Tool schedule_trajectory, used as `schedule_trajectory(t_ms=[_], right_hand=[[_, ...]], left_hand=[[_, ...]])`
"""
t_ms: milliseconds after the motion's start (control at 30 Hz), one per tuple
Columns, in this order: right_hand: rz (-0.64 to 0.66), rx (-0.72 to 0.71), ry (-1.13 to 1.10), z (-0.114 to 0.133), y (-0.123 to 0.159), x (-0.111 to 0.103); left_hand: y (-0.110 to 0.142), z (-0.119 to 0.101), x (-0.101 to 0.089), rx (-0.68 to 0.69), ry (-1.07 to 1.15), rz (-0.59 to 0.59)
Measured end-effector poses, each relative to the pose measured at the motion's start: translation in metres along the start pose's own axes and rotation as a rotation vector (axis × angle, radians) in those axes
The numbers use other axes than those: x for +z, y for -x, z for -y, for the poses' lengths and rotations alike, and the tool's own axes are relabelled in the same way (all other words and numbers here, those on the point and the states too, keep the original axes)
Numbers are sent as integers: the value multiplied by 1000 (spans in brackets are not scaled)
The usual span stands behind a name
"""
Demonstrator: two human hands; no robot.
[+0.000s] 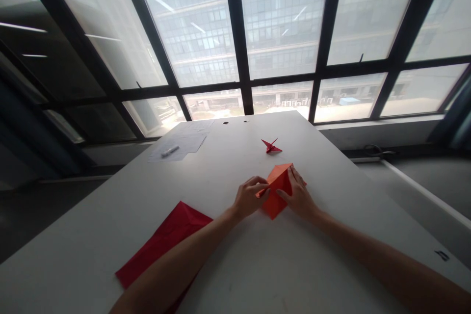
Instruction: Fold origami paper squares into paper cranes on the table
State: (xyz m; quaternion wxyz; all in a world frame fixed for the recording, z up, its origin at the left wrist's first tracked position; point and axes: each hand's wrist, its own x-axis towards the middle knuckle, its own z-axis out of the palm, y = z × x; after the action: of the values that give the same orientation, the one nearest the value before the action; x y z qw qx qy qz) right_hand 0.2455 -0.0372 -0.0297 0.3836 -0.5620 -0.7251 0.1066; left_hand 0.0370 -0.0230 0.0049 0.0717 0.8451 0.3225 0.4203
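A partly folded sheet of orange paper (273,204) lies on the white table between my hands. My left hand (251,196) pinches its left edge between thumb and fingers. On its right side rests my right hand (298,194), with the fingers stretched along the upper right edge and the thumb apart on the paper. Just beyond stands a small red paper crane (271,147). A larger sheet of red paper (167,233) lies at the left, partly hidden beneath my left forearm.
White printed sheets (189,137) lie at the far left of the table (235,274), with a whitish marker-like stick (170,151) on them. A small dark object (442,255) sits near the right edge. Tall windows (283,19) stand behind the table.
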Motion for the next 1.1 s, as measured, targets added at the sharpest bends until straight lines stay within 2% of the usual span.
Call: schedule_trajectory(t_ms=[133,300,633,833,1100], right_hand=[[49,26,-82,-6,0,6],[2,-20,-152,-14,-2,10],[3,-62,-166,-10,-5,4],[-82,30,-84,-11,-2,3],[-33,89,-171,-14,0,8]], left_hand=[[-1,-5,-2,68,-41,43],[0,-8,0,114,-108,104],[0,-8,3,123,-98,106],[1,-4,8,62,-136,62],[3,-1,15,-73,-34,245]])
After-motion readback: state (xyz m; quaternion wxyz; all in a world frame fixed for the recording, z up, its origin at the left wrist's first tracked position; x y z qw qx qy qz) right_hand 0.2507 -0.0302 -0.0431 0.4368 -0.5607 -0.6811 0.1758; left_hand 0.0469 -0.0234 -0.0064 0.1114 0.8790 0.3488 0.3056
